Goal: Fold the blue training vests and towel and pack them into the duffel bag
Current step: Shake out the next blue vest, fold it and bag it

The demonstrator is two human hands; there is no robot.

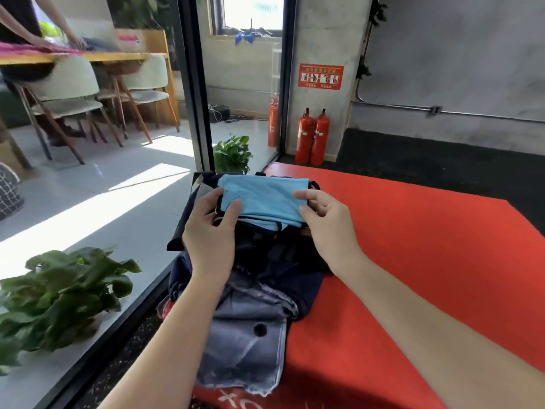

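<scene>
A folded stack of light blue mesh training vests [265,199] with dark trim sits over the open mouth of a dark navy duffel bag [300,281]. The bag lies on the left edge of a red mat [413,261]. My left hand [211,228] grips the stack's left end, thumb on top. My right hand [327,219] pinches the stack's right end between thumb and fingers. A greyish-blue towel [247,343] lies crumpled on the near end of the bag, under my left forearm.
A glass wall with a black frame [194,113] runs just left of the bag. Potted plants [59,293] stand behind the glass. Red fire extinguishers [312,137] stand at the far wall. A person works at a table [88,56] at far left.
</scene>
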